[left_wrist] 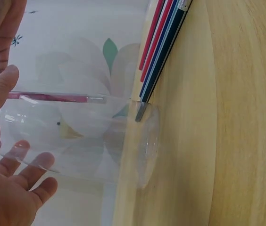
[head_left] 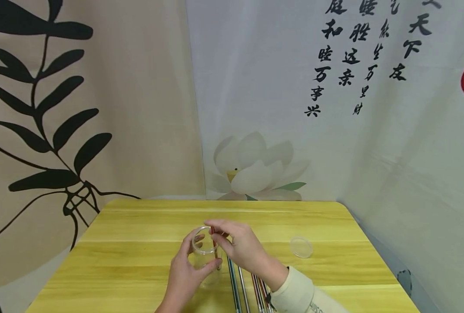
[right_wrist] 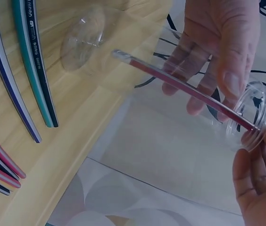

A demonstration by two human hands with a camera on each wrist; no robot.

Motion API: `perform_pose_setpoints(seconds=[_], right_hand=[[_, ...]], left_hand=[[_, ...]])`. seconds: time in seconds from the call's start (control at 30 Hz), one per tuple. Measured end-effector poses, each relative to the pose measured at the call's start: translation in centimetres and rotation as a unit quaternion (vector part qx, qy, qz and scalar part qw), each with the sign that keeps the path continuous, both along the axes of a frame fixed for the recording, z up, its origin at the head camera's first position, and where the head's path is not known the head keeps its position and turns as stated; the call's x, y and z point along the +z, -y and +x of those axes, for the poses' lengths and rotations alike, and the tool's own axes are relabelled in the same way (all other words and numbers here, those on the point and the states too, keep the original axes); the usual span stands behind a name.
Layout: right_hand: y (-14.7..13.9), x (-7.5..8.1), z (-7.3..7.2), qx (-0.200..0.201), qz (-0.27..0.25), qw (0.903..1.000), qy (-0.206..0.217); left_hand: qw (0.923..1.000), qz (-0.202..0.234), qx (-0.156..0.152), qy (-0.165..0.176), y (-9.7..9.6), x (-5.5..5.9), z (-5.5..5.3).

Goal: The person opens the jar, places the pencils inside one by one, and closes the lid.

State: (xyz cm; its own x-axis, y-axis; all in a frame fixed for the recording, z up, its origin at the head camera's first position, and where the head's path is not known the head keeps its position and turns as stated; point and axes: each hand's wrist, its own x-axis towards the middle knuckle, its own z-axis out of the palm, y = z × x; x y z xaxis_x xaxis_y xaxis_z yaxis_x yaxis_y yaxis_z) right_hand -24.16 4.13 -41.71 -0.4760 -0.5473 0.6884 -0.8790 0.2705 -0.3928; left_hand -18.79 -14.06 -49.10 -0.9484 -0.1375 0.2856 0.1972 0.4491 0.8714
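A clear, tall jar (head_left: 205, 250) is held in my left hand (head_left: 185, 274), its thumb on one side and fingers on the other. Just inside the jar's mouth, my right hand (head_left: 240, 243) pinches the upper end of a red pencil (right_wrist: 185, 89). The pencil's silver-tipped end points down the jar, which shows through its wall in both wrist views. Fingers of the left hand (left_wrist: 10, 155) spread along the jar's side. Beside the jar, teal and dark pencils (right_wrist: 34, 61) lie on the table.
A round clear lid (head_left: 301, 247) lies on the wooden table (head_left: 138, 243), right of my hands. More pencils (head_left: 259, 291), red and dark ones among them, lie near and partly under the right forearm. Behind the table hangs a printed cloth (head_left: 255, 100).
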Motion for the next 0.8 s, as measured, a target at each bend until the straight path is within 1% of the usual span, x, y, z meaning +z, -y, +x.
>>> perform_pose_setpoints(seconds=[0.13, 0.3, 0.53, 0.8], right_hand=[[0.09, -0.13, 0.02, -0.006, -0.001, 1.0, -0.005], [0.15, -0.25, 0.06, -0.012, -0.004, 0.9999, -0.001], [0.15, -0.34, 0.11, -0.024, 0.009, 0.9994, -0.021], [0.16, -0.41, 0.09, -0.027, 0.015, 0.9988, -0.038]], left_hand=[[1.0, -0.001, 0.001, 0.0, -0.01, -0.02, 0.0], [1.0, 0.001, 0.002, 0.001, -0.03, 0.02, -0.02], [1.0, -0.002, 0.0, 0.002, -0.05, 0.07, 0.03], [1.0, 0.001, 0.0, 0.007, -0.07, 0.1, 0.06]])
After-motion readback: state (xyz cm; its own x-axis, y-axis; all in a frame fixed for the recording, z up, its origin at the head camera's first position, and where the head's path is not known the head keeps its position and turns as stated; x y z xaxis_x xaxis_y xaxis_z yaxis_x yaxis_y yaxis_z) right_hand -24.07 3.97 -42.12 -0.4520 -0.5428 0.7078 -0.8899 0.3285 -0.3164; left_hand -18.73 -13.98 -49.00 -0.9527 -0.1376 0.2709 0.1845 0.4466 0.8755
